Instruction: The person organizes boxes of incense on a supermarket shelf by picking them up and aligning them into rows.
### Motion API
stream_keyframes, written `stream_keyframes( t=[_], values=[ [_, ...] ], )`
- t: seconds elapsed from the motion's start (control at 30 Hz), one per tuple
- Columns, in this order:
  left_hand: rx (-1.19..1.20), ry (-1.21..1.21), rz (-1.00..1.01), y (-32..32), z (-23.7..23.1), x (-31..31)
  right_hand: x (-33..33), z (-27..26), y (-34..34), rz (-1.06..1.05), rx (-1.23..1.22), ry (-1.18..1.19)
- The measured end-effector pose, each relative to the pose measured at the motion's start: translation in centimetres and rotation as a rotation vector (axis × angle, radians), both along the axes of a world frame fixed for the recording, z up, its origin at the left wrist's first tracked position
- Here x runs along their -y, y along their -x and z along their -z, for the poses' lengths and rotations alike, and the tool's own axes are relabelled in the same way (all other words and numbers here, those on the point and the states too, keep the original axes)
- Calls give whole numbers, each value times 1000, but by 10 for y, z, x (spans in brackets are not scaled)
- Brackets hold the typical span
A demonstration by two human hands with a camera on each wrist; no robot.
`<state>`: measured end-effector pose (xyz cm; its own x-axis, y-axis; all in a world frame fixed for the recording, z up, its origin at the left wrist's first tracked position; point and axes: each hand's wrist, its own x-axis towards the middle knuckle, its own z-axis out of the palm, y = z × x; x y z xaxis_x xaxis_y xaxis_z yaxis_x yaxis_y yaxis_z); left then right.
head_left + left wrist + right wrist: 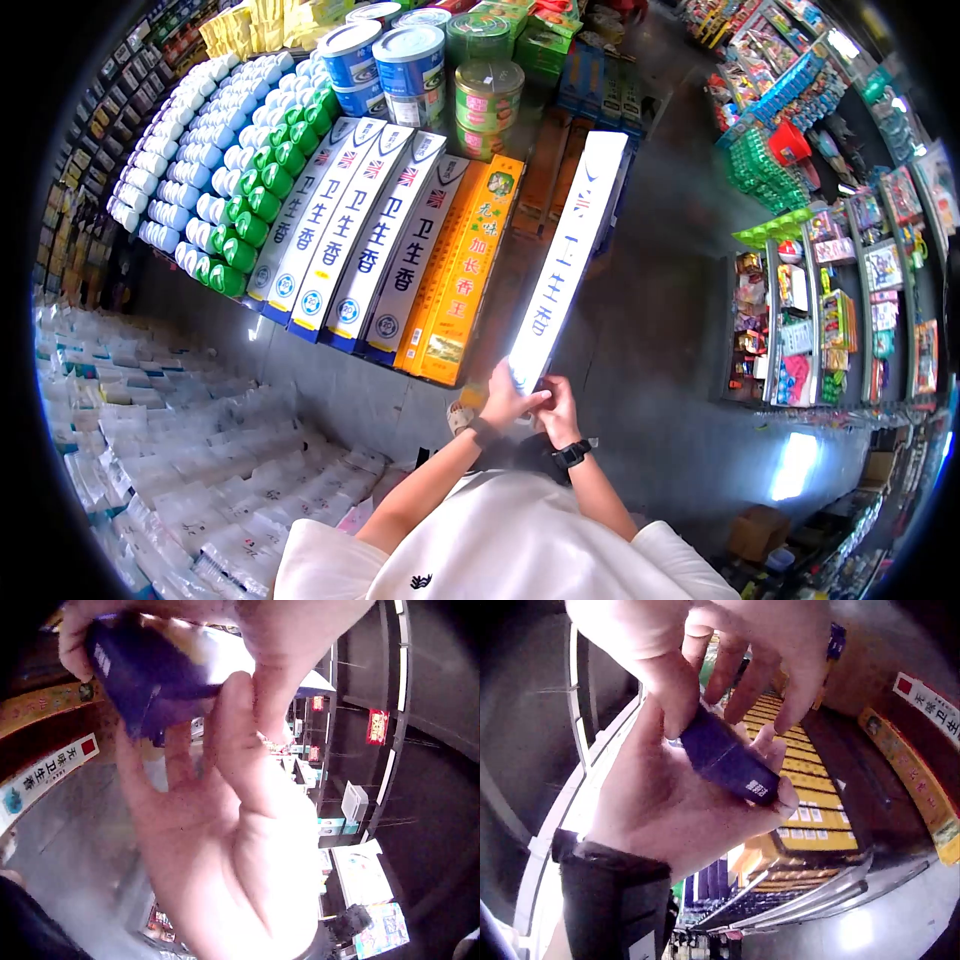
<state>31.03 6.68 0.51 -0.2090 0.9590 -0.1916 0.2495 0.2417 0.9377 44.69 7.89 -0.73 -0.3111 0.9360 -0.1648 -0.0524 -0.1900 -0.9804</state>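
Note:
A long white box [565, 260] with blue edges and dark lettering slants up and away from the person. My left hand [508, 402] grips its near end from the left, while my right hand [557, 410] holds the same end from the right. The box's blue end [139, 679] lies between both hands in the left wrist view, with the left hand [300, 630] above and the right palm [217, 825] below. In the right wrist view, my right hand [765, 637] curls over the blue end [727, 761], and the left palm [667, 795] is beneath.
Left of the held box, similar white boxes [375, 225] and an orange box [465, 270] line a display. Green and white bottles [245, 225], tubs [410, 65] and jars [488, 95] stand beyond. Plastic-wrapped packets [200, 450] fill the lower left. Stocked shelves [825, 300] stand right, across the floor.

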Motion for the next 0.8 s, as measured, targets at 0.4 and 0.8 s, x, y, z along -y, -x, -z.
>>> stream_keyframes(
  t=[0.4,0.8],
  values=[
    [1057,302,527,63,-60,82,38,-49,-3,-178,-271,216],
    [181,111,148,40,-41,141,57,-42,-26,-146,-371,239]
  ],
)
